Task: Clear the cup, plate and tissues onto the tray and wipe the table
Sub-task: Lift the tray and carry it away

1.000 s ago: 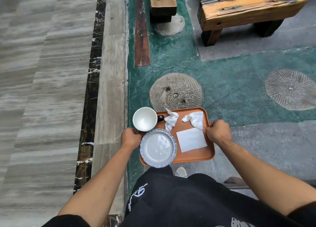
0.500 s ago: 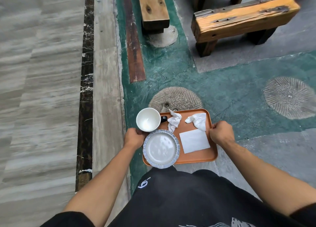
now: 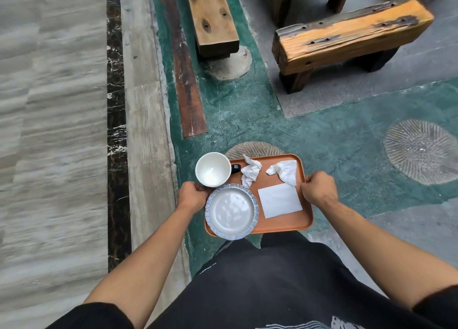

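Tray (image 3: 285, 225): being carried level above the floor, loaded, stiff.
Cup (image 3: 213, 169), plate (image 3: 231, 211): fragile, sliding risk.
Tissues (image 3: 250, 171): light.
Fingers: left hand (image 3: 192, 196) and right hand (image 3: 319, 188) are gripping opposite rims.

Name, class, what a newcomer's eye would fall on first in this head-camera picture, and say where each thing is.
First comes the orange tray, carried at waist height with the left hand and right hand gripping its two sides. On it sit a white cup at the far left, a blue-rimmed plate overhanging the near left corner, and crumpled tissues beside a flat napkin. A chunky wooden bench stands ahead on the right.
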